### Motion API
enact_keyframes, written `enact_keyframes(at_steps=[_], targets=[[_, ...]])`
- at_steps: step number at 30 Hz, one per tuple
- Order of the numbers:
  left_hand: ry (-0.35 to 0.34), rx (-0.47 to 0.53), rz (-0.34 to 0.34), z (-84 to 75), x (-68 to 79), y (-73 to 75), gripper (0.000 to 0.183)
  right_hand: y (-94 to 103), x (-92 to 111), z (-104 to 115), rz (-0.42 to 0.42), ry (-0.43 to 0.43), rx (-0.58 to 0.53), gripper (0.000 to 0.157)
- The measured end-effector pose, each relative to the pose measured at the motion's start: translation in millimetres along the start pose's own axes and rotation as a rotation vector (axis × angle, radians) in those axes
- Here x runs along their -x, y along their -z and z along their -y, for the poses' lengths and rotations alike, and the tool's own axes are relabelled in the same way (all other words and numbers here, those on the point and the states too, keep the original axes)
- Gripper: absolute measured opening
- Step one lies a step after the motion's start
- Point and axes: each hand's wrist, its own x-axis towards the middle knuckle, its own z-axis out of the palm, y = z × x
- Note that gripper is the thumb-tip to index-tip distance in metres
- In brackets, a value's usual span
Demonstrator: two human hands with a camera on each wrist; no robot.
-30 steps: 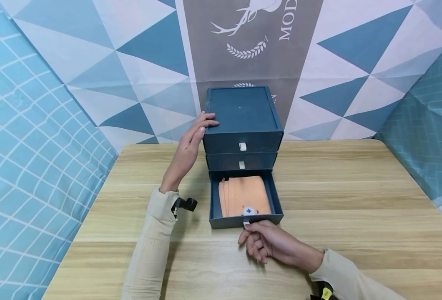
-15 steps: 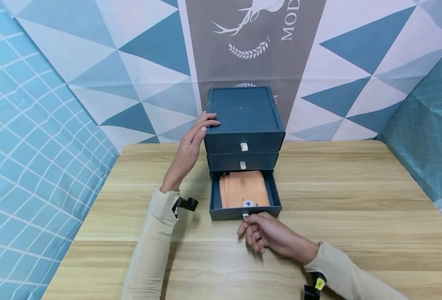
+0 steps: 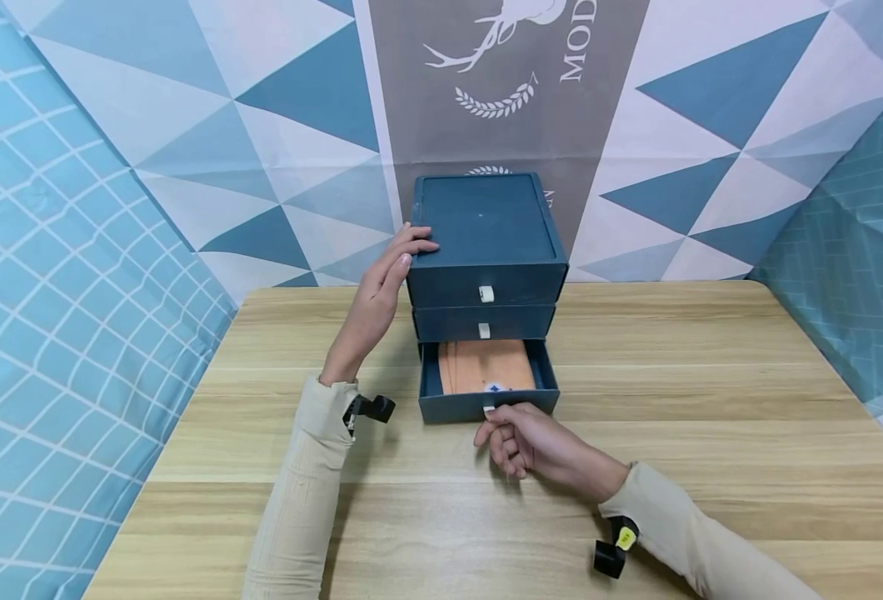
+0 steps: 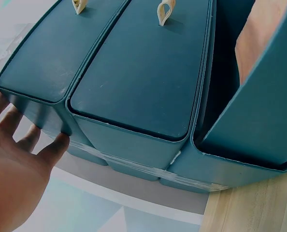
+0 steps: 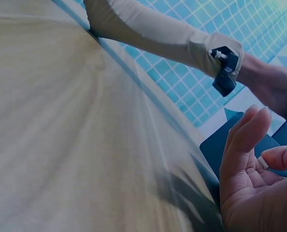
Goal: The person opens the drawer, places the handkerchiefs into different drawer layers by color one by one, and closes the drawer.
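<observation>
A dark blue three-drawer cabinet (image 3: 486,218) stands at the table's back edge, its top two drawers closed. The bottom drawer (image 3: 441,408) is partly pulled out, and a folded orange cloth (image 3: 479,367) with a blue-and-white mark lies inside. With thumb and finger my right hand (image 3: 542,446) pinches the small white pull tab (image 5: 263,163) on that drawer's front; its other fingers curl loosely below. My left hand (image 3: 372,308) rests against the cabinet's upper left edge, fingertips over the top. In the left wrist view its fingers (image 4: 54,149) spread along the side wall.
Two more white pull tabs mark the upper drawers, the top one (image 3: 486,293) above the middle one (image 3: 484,331). Clear tape (image 4: 134,166) runs along the cabinet's side. Behind the wooden table (image 3: 681,400) hangs a patterned backdrop (image 3: 299,125).
The bottom drawer has slid inward toward the cabinet, with my right hand moving along at its tab. Less of the cloth shows now. My left hand has stayed in place.
</observation>
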Motion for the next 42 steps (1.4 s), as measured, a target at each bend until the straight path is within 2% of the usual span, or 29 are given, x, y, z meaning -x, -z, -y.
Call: enact_keyframes(at_steps=[11,20,29,35,42], targets=[[0.007,0.016,0.009,0.5,1.8,-2.7,0.039,11.5,-16,7,-0.026,0.023,0.022,0.037],[0.002,0.016,0.014,1.8,1.2,-2.8,0.038,22.9,-28,15,0.038,0.018,-0.003,0.037],[-0.003,0.011,0.012,0.7,2.1,-0.9,0.039,33.5,-46,28,0.043,-0.009,0.028,0.036],[-0.008,0.016,0.006,0.7,1.8,-0.4,0.039,42.4,-58,38,0.077,-0.010,-0.033,0.033],[0.005,0.008,0.004,0.7,1.7,0.0,0.039,45.6,-64,48,0.044,-0.037,-0.002,0.035]])
